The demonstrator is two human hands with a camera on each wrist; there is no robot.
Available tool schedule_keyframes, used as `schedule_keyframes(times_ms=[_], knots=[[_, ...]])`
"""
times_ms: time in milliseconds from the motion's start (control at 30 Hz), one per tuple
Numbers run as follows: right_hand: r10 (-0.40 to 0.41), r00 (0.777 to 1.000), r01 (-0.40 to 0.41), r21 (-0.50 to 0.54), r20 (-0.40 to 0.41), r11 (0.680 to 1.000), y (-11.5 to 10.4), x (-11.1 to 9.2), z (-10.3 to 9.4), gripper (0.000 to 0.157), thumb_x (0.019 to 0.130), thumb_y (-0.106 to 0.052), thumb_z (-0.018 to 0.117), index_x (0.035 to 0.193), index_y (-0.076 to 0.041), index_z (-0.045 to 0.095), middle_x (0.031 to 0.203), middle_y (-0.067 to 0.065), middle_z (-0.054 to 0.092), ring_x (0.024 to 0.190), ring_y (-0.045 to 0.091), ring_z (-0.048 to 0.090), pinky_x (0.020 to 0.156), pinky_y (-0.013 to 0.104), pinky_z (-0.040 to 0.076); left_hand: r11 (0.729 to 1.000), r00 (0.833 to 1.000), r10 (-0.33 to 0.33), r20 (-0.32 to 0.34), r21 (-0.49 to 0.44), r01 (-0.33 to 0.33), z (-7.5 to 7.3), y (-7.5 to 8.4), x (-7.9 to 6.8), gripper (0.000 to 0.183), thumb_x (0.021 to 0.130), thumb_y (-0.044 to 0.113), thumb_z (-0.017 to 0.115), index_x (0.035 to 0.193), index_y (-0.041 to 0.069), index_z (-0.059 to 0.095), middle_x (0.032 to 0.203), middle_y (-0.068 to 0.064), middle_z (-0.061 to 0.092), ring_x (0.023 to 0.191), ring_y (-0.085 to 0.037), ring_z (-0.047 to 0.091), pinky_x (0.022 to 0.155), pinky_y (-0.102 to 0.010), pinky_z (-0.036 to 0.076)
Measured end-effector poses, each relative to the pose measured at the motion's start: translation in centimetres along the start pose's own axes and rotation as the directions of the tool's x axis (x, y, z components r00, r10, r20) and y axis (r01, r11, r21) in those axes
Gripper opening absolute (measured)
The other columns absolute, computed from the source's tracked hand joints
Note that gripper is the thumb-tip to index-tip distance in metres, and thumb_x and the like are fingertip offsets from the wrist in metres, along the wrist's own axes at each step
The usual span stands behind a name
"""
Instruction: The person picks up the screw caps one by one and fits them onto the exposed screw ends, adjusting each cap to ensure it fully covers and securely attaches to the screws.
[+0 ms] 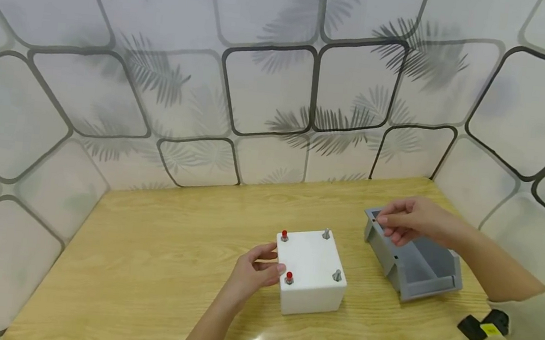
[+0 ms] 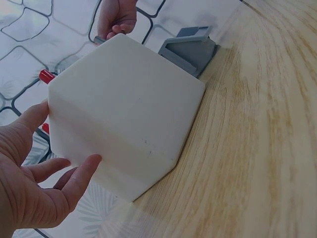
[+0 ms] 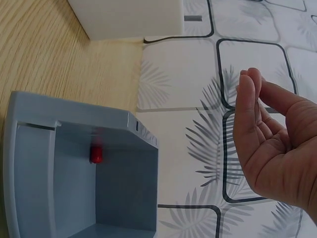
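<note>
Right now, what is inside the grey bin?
The right wrist view shows a small red piece inside the grey bin. In the head view, the right hand covers part of the far end, hiding what lies there from that camera.

Wood-grain tabletop (image 1: 161,247) — white box (image 1: 310,261) standing on it, grey open-topped bin (image 1: 385,253) near the box

Legible text: none | Head view: yellow label (image 1: 490,329) on black device (image 1: 471,329) beside the right sleeve (image 1: 530,331), its print too small to read | Wrist views: nothing readable
</note>
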State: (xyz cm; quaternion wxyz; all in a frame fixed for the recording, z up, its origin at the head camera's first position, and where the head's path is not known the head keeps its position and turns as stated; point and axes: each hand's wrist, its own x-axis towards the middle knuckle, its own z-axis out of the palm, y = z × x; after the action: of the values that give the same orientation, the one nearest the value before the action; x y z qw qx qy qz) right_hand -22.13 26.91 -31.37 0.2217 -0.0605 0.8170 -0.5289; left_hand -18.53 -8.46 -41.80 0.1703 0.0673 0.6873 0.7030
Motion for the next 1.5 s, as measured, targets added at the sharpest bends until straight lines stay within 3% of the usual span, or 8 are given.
schedule_keyframes(times_ms=[200,433,633,1100,1500], knots=[[0.011,1.0,-0.011,0.0,-0.011,1.0,0.3,-0.2,-0.6,0.036,0.093,-0.023,0.062,0.112,0.007,0.056,0.08,0.003,0.065,0.068,0.013,0.065,0.067,0.033,0.06,1.0,1.0,0.003,0.007,0.0,-0.003,0.0,0.1,-0.1,0.064,0.086,0.018,0.071,0.139,-0.001,0.042,0.128,-0.021,0.047,0.097,-0.018,0.058,0.083,-0.037,0.057],[0.022,1.0,-0.022,-0.003,-0.016,1.0,0.9,-0.2,-1.2,0.028,0.094,-0.022,0.061,0.108,0.002,0.058,0.08,0.003,0.065,0.069,0.013,0.065,0.067,0.033,0.06,1.0,1.0,-0.004,0.007,0.003,0.004,-0.1,0.0,0.1,0.064,0.085,0.021,0.072,0.138,0.0,0.043,0.127,-0.021,0.048,0.098,-0.019,0.057,0.083,-0.037,0.057],[0.055,0.998,-0.056,-0.013,-0.032,0.998,1.5,0.0,-1.9,0.036,0.094,-0.022,0.06,0.114,0.007,0.054,0.082,0.003,0.066,0.07,0.012,0.065,0.068,0.032,0.06,1.0,1.0,-0.001,0.012,-0.003,0.001,-0.1,-0.1,0.2,0.064,0.085,0.02,0.072,0.138,-0.001,0.043,0.126,-0.021,0.048,0.097,-0.019,0.058,0.084,-0.038,0.057],[0.113,0.993,-0.111,0.04,-0.045,0.993,2.8,0.9,-3.2,0.022,0.094,-0.022,0.06,0.106,-0.003,0.061,0.08,0.001,0.066,0.07,0.011,0.065,0.068,0.03,0.06,1.0,1.0,0.011,0.005,0.003,-0.011,0.0,0.2,0.0,0.063,0.085,0.019,0.072,0.138,-0.002,0.043,0.126,-0.021,0.048,0.097,-0.019,0.058,0.083,-0.037,0.057],[0.148,0.988,-0.146,0.057,-0.043,0.988,4.2,2.0,-3.4,0.019,0.093,-0.017,0.061,0.103,-0.001,0.063,0.078,0.0,0.067,0.066,0.008,0.064,0.066,0.027,0.059,1.0,1.0,0.008,0.008,-0.003,-0.008,-0.1,-0.1,0.2,0.065,0.085,0.021,0.073,0.138,-0.001,0.043,0.126,-0.022,0.048,0.098,-0.02,0.058,0.084,-0.038,0.057]])
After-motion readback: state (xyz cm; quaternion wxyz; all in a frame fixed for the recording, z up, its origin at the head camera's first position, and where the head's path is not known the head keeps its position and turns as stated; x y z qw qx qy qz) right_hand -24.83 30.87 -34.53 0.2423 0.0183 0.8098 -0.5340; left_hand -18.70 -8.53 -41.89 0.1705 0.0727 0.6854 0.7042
